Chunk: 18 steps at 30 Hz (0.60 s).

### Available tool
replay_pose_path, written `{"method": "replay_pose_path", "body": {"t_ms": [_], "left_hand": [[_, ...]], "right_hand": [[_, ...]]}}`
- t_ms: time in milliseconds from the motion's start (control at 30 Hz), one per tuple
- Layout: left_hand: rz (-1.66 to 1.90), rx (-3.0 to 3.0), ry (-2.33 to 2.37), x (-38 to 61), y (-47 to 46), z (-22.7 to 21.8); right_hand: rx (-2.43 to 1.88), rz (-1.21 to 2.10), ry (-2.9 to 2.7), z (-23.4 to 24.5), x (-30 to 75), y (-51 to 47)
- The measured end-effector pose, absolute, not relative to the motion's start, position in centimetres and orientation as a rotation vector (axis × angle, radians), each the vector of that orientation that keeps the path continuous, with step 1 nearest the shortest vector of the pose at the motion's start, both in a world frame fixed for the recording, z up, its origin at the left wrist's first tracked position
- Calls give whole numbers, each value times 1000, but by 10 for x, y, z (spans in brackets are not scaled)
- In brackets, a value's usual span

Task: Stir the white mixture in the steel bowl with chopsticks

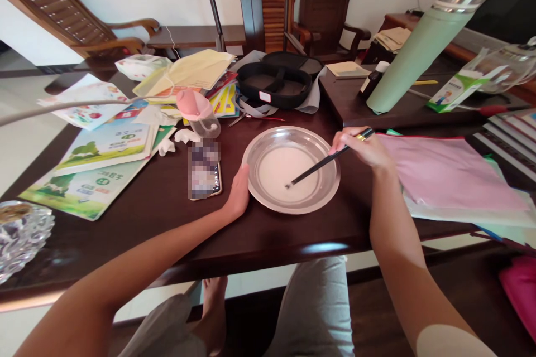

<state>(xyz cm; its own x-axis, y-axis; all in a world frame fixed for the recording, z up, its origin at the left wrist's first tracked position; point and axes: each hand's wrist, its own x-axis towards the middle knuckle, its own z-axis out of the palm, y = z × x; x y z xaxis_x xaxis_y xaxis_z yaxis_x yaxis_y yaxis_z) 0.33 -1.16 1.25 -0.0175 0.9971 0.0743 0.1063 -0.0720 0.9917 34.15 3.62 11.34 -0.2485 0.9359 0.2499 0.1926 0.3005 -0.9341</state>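
A round metal bowl (pixel 288 209) sits near the table's front edge, with a layer of white, smooth-looking stuff (pixel 276 164) in it; whether it is powder or liquid I cannot tell. My left hand (pixel 239 192) grips the bowl's left side, thumb at the rim, the other fingers mostly hidden. Above the bowl's right rim, my right hand (pixel 358 145) is closed around black chopsticks (pixel 320 163) with a gold band near the top. They slant down to the left, and their tips reach the white stuff near the bowl's middle.
A phone (pixel 218 181) lies left of my left hand, with a pink-lidded cup (pixel 201 114) behind it. Booklets (pixel 100 178) spread on the left. Beyond the bowl is an open black case (pixel 276 86). Rightward are a pink folder (pixel 452 170) and a tall green thermos (pixel 419 61).
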Motion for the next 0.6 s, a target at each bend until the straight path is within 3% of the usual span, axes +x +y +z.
{"method": "replay_pose_path", "body": {"t_ms": [267,467,600], "left_hand": [[1241,1288,1236,4,-12,14],[1275,1276,1199,4,-12,13],[1294,1245,1180,5,-12,15]], "right_hand": [[-1067,818,-1555,113,350,38],[-999,1028,-1679,112,343,37],[-1030,948,-1677,114,336,37]]}}
